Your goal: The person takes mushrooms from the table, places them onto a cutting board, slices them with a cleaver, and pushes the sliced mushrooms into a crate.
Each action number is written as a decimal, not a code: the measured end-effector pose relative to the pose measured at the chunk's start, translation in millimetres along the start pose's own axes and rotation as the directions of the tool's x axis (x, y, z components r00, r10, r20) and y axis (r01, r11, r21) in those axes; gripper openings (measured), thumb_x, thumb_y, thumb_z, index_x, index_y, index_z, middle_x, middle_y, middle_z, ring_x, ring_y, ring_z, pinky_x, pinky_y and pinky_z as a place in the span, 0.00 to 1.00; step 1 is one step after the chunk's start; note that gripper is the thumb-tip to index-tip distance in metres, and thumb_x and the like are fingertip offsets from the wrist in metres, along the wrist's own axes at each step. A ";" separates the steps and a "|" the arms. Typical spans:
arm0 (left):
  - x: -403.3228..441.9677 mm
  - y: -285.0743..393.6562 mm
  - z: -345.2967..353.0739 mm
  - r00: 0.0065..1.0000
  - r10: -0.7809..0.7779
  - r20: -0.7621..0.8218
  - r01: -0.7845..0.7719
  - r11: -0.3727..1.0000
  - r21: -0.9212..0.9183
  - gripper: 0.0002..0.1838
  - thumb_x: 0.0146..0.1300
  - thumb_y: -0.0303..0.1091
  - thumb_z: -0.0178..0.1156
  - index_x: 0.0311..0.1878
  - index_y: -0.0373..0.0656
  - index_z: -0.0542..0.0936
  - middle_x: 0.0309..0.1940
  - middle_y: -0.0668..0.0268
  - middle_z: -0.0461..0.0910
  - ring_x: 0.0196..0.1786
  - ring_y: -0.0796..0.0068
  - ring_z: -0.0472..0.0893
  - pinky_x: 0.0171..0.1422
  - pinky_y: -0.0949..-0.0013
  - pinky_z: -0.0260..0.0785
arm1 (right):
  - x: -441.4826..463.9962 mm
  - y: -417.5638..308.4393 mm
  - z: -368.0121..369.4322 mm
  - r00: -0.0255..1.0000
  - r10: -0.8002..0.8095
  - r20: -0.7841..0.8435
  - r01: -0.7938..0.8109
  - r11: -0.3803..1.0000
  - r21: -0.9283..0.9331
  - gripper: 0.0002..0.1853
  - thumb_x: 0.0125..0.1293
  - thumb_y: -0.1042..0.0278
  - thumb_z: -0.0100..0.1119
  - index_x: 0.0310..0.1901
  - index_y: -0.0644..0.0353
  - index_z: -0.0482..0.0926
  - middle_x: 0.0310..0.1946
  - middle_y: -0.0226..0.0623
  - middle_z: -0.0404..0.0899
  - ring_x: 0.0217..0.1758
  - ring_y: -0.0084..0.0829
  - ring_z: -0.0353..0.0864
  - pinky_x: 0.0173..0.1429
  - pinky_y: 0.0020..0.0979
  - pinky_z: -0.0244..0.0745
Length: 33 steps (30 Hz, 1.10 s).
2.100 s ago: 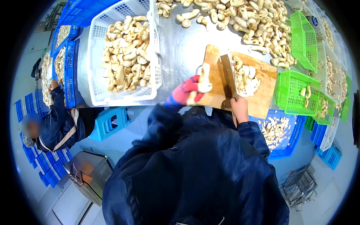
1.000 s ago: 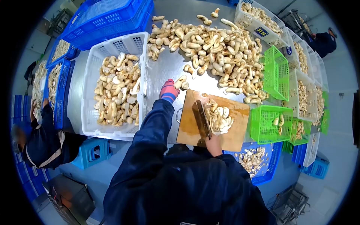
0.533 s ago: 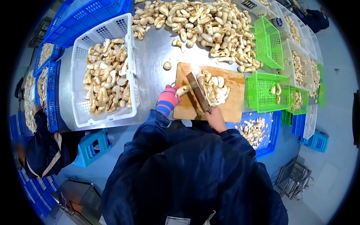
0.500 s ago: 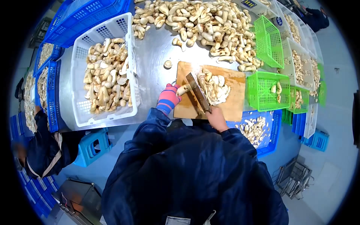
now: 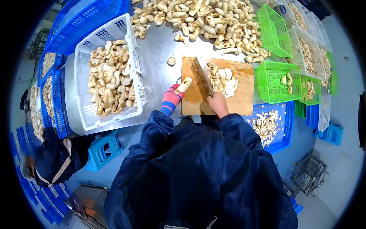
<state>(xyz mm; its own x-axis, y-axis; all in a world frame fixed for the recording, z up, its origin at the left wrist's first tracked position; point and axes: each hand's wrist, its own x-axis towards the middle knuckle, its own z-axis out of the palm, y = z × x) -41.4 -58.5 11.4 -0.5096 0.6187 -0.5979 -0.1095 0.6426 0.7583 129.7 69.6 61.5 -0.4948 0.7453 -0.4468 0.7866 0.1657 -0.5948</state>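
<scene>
My left hand (image 5: 172, 97), in a pink and blue striped glove, is closed on a mushroom (image 5: 184, 85) at the left edge of the wooden cutting board (image 5: 192, 102). A pale cut face shows on the mushroom. My bare right hand (image 5: 218, 104) grips a cleaver (image 5: 203, 77), its blade slanting over the middle of the board. Right of the blade lies a heap of mushroom slices (image 5: 225, 82). One short mushroom piece (image 5: 171, 61) rests on the steel table beyond the board's left corner.
A white basket (image 5: 142, 93) of mushrooms stands left. A large mushroom pile (image 5: 213, 23) covers the table's far side. Green baskets (image 5: 276, 82) stand right, above a blue tray (image 5: 284, 139) with scraps. At far left sits another person (image 5: 57, 160) near a blue stool (image 5: 105, 149).
The mushroom in my left hand has come away from the blade and tilted upward, its cut face showing. The cleaver has shifted slightly, clear of the mushroom. The whole view has shifted a little.
</scene>
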 end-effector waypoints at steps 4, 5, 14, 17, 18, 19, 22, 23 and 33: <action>-6.0 -14.2 18.6 0.856 0.430 -0.287 -0.323 0.879 0.351 0.31 0.49 0.40 0.65 0.56 0.39 0.69 0.44 0.52 0.75 0.46 0.53 0.76 0.51 0.60 0.69 | -19.0 17.8 8.1 0.997 0.026 0.075 -0.037 0.986 0.161 0.13 0.54 0.68 0.49 0.33 0.72 0.77 0.16 0.52 0.75 0.16 0.43 0.77 0.24 0.40 0.74; -6.4 -12.5 23.2 0.877 0.407 -0.257 -0.307 0.884 0.353 0.31 0.50 0.39 0.65 0.57 0.40 0.69 0.45 0.51 0.74 0.48 0.55 0.75 0.52 0.62 0.68 | -20.0 21.9 8.3 0.992 0.048 0.116 -0.073 0.974 0.214 0.13 0.54 0.68 0.49 0.33 0.72 0.77 0.15 0.52 0.75 0.16 0.43 0.77 0.23 0.39 0.73; 28.6 -45.5 66.5 0.971 0.190 -0.148 -0.194 0.981 -0.016 0.22 0.58 0.30 0.59 0.55 0.37 0.68 0.31 0.66 0.77 0.24 0.80 0.74 0.25 0.76 0.66 | -16.1 40.7 27.1 0.997 -0.023 0.079 0.023 1.000 -0.007 0.11 0.55 0.65 0.50 0.29 0.66 0.78 0.11 0.46 0.73 0.11 0.38 0.74 0.21 0.38 0.71; 20.1 -29.2 63.4 0.994 0.012 -0.107 -0.035 0.976 -0.214 0.20 0.56 0.30 0.61 0.52 0.36 0.69 0.32 0.63 0.77 0.24 0.77 0.75 0.25 0.75 0.69 | -15.1 38.9 24.7 0.993 -0.057 0.106 0.061 0.998 -0.031 0.13 0.54 0.65 0.52 0.31 0.67 0.78 0.16 0.52 0.74 0.19 0.44 0.75 0.29 0.41 0.71; 16.0 -21.2 61.8 0.994 -0.049 -0.098 0.018 0.955 -0.296 0.20 0.56 0.30 0.61 0.51 0.36 0.69 0.32 0.62 0.77 0.24 0.76 0.75 0.26 0.75 0.70 | -18.7 27.8 15.6 0.991 -0.052 0.123 0.057 0.998 -0.041 0.14 0.53 0.64 0.53 0.31 0.69 0.78 0.21 0.56 0.75 0.27 0.50 0.76 0.37 0.43 0.71; 13.8 -17.9 60.8 0.990 -0.110 -0.085 0.071 0.925 -0.373 0.20 0.55 0.30 0.62 0.50 0.36 0.69 0.33 0.62 0.77 0.24 0.75 0.76 0.27 0.75 0.71 | -21.7 19.3 9.3 0.989 -0.046 0.140 0.054 0.997 -0.049 0.15 0.52 0.63 0.53 0.30 0.71 0.78 0.26 0.61 0.75 0.34 0.56 0.76 0.45 0.46 0.71; 19.3 -12.9 58.4 0.986 -0.153 -0.072 0.125 0.944 -0.304 0.20 0.53 0.29 0.62 0.47 0.36 0.68 0.33 0.61 0.77 0.27 0.72 0.78 0.29 0.73 0.74 | -21.8 12.1 3.1 0.981 -0.026 0.192 0.037 0.998 -0.054 0.15 0.51 0.64 0.53 0.29 0.70 0.78 0.26 0.61 0.75 0.34 0.56 0.76 0.45 0.47 0.70; 21.2 -11.5 58.4 0.983 -0.170 -0.076 0.143 0.951 -0.275 0.20 0.52 0.29 0.62 0.47 0.36 0.68 0.33 0.61 0.77 0.29 0.71 0.78 0.29 0.73 0.75 | -22.3 13.2 2.6 0.981 -0.025 0.191 0.034 0.998 -0.046 0.14 0.52 0.64 0.53 0.29 0.70 0.78 0.26 0.61 0.75 0.34 0.56 0.76 0.44 0.47 0.70; 58.0 -52.7 74.1 0.949 -0.048 -0.312 0.055 0.998 0.016 0.21 0.47 0.35 0.63 0.43 0.37 0.72 0.36 0.51 0.79 0.37 0.58 0.80 0.40 0.61 0.73 | -87.3 7.8 -22.4 0.971 -0.238 0.013 0.232 0.933 -0.277 0.08 0.53 0.70 0.53 0.30 0.67 0.73 0.21 0.56 0.76 0.24 0.52 0.78 0.31 0.47 0.74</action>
<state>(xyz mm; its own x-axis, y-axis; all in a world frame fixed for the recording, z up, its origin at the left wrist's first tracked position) -1.9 -23.1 -82.5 -0.7443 0.4158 -0.5226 -0.1241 0.6828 0.7200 187.3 20.3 110.8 -0.6725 0.6759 -0.3014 0.7209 0.5061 -0.4735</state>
